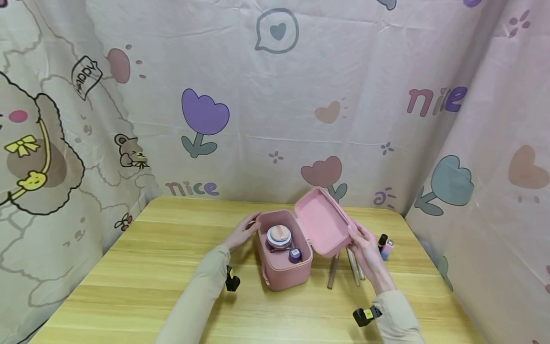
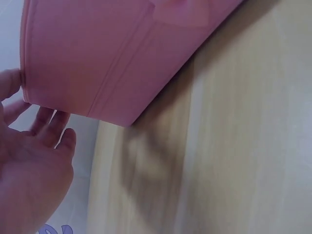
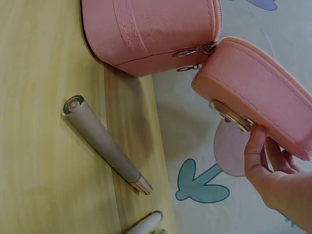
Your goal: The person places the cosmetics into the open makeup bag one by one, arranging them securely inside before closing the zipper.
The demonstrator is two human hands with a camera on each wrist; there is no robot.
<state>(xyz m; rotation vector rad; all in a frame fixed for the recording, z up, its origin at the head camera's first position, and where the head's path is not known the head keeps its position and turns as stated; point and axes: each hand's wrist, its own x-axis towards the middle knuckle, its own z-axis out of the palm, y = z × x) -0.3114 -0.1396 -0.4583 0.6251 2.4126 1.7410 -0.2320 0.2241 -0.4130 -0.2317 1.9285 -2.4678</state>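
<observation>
A pink cosmetic case [image 1: 285,279] stands on the table with its lid [image 1: 322,222] swung over to the right. Inside lie a round compact with a puff [image 1: 280,233], a small dark purple jar [image 1: 295,255] and a thin dark stick beside them. My left hand [image 1: 241,234] holds the case's far left corner, thumb at the rim and fingers round the back, as the left wrist view shows. My right hand [image 1: 364,246] grips the lid at its outer edge, close to a metal-fitted handle [image 3: 230,116]. Part of that hand's hold is hidden behind the lid.
Right of the case, partly under the lid, lie a brown tube [image 3: 105,141] and a couple of slim light tubes [image 1: 353,267]. Beyond my right hand stand a black-capped item [image 1: 382,240] and a pink-and-blue bottle [image 1: 387,250]. A patterned curtain [image 1: 266,95] hangs behind the table.
</observation>
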